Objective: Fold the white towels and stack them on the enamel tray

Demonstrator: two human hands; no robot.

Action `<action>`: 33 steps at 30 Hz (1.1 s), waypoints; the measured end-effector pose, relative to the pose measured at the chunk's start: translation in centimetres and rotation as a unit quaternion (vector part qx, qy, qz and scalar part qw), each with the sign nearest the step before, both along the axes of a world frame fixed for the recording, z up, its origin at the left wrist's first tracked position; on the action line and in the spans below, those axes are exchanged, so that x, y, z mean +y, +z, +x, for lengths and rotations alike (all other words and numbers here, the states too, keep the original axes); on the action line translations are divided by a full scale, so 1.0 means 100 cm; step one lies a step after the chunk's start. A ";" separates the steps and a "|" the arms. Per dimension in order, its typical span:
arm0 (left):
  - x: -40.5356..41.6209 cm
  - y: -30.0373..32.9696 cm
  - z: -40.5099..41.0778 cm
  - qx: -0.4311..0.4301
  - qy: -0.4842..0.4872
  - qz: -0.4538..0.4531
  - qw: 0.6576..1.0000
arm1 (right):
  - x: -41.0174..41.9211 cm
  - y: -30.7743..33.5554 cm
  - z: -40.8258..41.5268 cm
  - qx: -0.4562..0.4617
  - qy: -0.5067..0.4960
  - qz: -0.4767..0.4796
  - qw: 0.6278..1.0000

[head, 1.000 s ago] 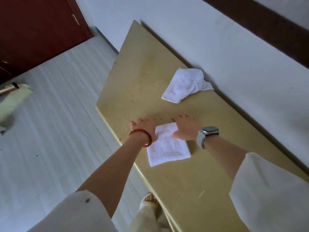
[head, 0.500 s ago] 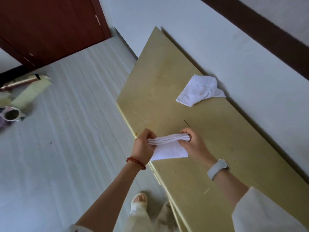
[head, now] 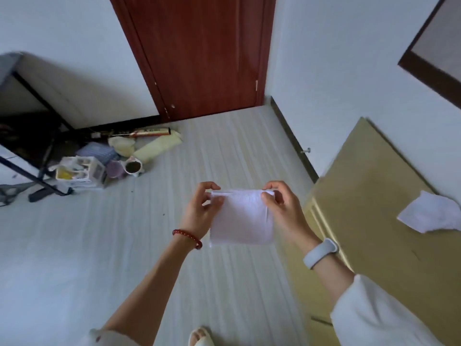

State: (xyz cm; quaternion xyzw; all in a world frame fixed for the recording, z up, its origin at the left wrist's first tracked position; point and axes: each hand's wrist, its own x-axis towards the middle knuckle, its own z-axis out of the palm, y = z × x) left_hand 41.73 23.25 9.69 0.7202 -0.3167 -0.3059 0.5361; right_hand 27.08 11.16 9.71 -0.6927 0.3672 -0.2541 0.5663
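Observation:
A folded white towel (head: 243, 218) hangs in the air over the floor, left of the yellow table (head: 369, 196). My left hand (head: 202, 208) pinches its upper left corner and my right hand (head: 284, 208) pinches its upper right corner. A second white towel (head: 429, 216) lies crumpled on the table at the right edge of the view. No enamel tray is in view.
A red-brown door (head: 199, 53) stands ahead. A clutter of cups, boxes and rolls (head: 112, 158) lies on the pale floor at the left, beside a black-framed stand (head: 30, 151). The table's edge runs just right of my right wrist.
The folded towel was pressed flat on the table, then picked up by both hands. It is now held off the table over the floor, and my view has swung left toward the door.

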 end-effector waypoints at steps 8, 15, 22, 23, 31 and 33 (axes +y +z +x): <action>0.141 0.039 0.213 -0.067 0.099 0.018 0.993 | 0.102 0.027 0.248 0.013 0.161 0.062 0.985; 0.208 0.049 0.349 -0.071 0.229 0.004 0.971 | 0.146 0.037 0.419 0.010 0.289 -0.003 0.957; 0.260 0.056 0.512 -0.092 0.344 0.029 0.934 | 0.185 0.040 0.621 -0.019 0.386 -0.054 0.921; 0.267 0.059 0.535 -0.082 0.359 0.031 0.929 | 0.190 0.041 0.649 -0.015 0.401 -0.056 0.914; 0.326 0.071 0.694 -0.069 0.527 -0.016 0.847 | 0.252 0.057 0.841 -0.015 0.488 -0.027 0.872; 0.345 0.066 0.732 -0.066 0.555 -0.018 0.829 | 0.270 0.055 0.883 -0.008 0.507 -0.026 0.862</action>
